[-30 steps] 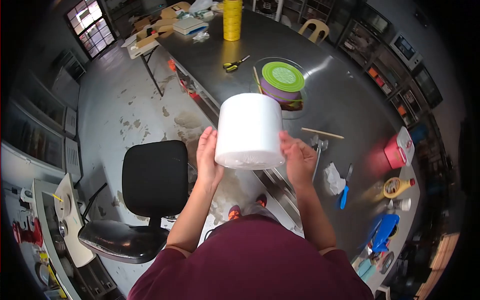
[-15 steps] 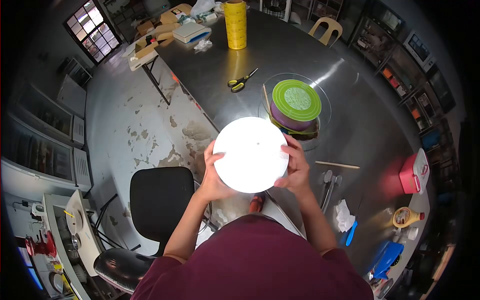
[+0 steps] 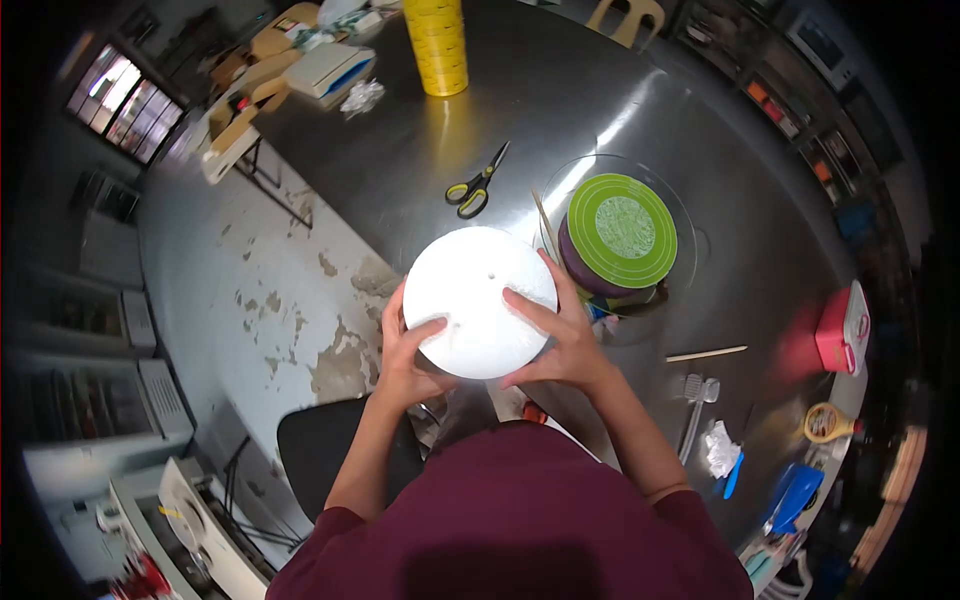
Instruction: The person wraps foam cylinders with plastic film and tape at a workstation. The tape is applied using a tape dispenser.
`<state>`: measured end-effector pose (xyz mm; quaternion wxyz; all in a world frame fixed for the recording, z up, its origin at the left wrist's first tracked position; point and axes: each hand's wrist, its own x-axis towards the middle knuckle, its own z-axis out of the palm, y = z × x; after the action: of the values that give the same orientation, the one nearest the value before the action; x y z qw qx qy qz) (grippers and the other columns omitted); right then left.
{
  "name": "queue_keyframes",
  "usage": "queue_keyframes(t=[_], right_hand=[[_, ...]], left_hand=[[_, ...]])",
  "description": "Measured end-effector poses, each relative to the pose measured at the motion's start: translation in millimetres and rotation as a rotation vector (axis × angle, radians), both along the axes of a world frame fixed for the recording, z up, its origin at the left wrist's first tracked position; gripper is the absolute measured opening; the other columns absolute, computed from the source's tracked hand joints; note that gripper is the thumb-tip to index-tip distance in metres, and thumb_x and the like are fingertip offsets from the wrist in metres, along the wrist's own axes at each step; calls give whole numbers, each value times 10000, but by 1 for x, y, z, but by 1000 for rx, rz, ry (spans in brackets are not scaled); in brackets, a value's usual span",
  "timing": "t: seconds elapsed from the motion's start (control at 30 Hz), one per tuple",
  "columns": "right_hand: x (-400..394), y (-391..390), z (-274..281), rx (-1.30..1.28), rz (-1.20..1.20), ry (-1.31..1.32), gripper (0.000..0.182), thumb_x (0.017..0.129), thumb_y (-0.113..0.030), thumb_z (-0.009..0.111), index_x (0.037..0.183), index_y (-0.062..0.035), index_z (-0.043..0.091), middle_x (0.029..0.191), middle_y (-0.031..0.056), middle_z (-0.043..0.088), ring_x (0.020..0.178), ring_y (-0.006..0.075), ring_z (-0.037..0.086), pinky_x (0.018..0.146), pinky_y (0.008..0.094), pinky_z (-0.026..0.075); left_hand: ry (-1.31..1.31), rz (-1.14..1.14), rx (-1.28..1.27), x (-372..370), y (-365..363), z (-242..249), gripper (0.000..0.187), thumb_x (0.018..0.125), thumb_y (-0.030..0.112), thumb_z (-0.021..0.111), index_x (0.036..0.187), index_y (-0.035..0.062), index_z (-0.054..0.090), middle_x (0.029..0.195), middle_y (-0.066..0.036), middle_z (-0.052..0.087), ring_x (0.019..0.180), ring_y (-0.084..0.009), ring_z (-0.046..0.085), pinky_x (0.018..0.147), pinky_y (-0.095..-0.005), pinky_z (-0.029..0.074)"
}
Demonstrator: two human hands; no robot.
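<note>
A round white disc (image 3: 480,305) with a small hole in its face is held up between my two hands, in front of my chest. My left hand (image 3: 405,350) grips its left edge, the thumb lying on the face. On the right side my right hand (image 3: 565,335) holds it, thumb on the face and fingers round the rim. Beyond my right hand, a green round mat (image 3: 622,230) tops a purple round object on a clear glass plate (image 3: 690,225). Black and yellow scissors (image 3: 478,183) lie on the metal table, past the disc.
The dark metal table (image 3: 540,110) bears a yellow roll (image 3: 436,45), a wooden stick (image 3: 706,354), metal utensils (image 3: 692,415), crumpled tissue (image 3: 720,450), a red container (image 3: 842,330) and a blue object (image 3: 797,498). A black chair (image 3: 335,450) stands at the left.
The view has shifted and turned. Both thumbs now lie further in on the disc's face, and the disc looks less glaring, with its surface and hole showing more clearly.
</note>
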<state>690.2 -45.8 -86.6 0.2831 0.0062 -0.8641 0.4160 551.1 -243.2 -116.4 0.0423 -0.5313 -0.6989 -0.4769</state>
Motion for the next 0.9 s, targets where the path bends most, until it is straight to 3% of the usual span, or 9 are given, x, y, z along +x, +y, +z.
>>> queue_keyframes(t=[0.17,0.27,0.3,0.4,0.57,0.7,0.8,0.87,0.9], right_hand=[[-81,-6,-7,-108,-261,-104,964,439,-497,878,1220,-29,562,1330,286,428,1240,395,444,1014,441,375],[-118,-1,-3,-176,-308,-178,927,494,-476,870,1232,-22,539,1304,249,477,1220,350,478,987,416,411],[-127,-1,4,-211,-322,-220,902,516,-464,867,1230,-22,539,1300,234,488,1215,333,486,978,406,422],[-148,1,17,-257,-354,-272,813,585,-426,850,1233,-43,542,1282,152,511,1178,269,512,956,372,442],[-179,1,20,-312,-398,-247,689,599,-294,849,1189,-62,578,1170,128,553,1105,251,538,905,373,477],[-191,1,14,-361,-402,-319,772,576,-318,858,1239,-77,544,1279,125,460,1110,257,525,919,388,468],[-197,1,5,-482,-341,-286,908,559,-354,860,1333,-89,464,1365,120,366,1156,260,484,953,403,440],[-200,1,6,-578,-224,-239,999,555,-400,854,1393,-101,399,1410,114,307,1204,263,442,994,411,401],[-200,6,1,-569,-130,-247,1051,597,-508,801,1443,-113,319,1426,121,313,1276,269,370,1052,408,319]], left_hand=[[-334,-139,-18,-106,13,-32,1178,299,305,969,1273,148,326,1340,-154,339,1255,-302,379,1024,-424,356],[-605,-230,-101,-163,14,-27,1250,302,321,969,1320,116,274,1328,-129,339,1242,-262,395,1020,-391,362],[-696,-272,-62,-176,17,-20,1191,361,310,962,1314,71,289,1279,-128,412,1195,-256,458,1020,-395,369],[-870,-366,-108,-211,27,-23,1199,352,309,962,1319,86,289,1295,-143,404,1191,-264,464,1016,-401,383],[-880,-377,-84,-236,34,-33,1207,348,317,957,1328,107,284,1291,-132,417,1172,-267,484,989,-408,420],[-868,-363,-84,-251,33,-29,1180,387,361,939,1334,106,282,1309,-106,428,1168,-269,487,974,-411,432],[-975,-371,-186,-265,36,-35,1011,633,565,778,1370,111,255,1376,-106,386,1180,-276,480,967,-413,431],[-1223,-291,-265,-270,42,-33,908,752,688,529,1398,112,252,1399,-109,376,1204,-283,465,970,-414,424],[-1348,-248,-304,-272,45,-30,888,812,749,404,1412,113,251,1411,-111,371,1215,-287,457,972,-415,420]])
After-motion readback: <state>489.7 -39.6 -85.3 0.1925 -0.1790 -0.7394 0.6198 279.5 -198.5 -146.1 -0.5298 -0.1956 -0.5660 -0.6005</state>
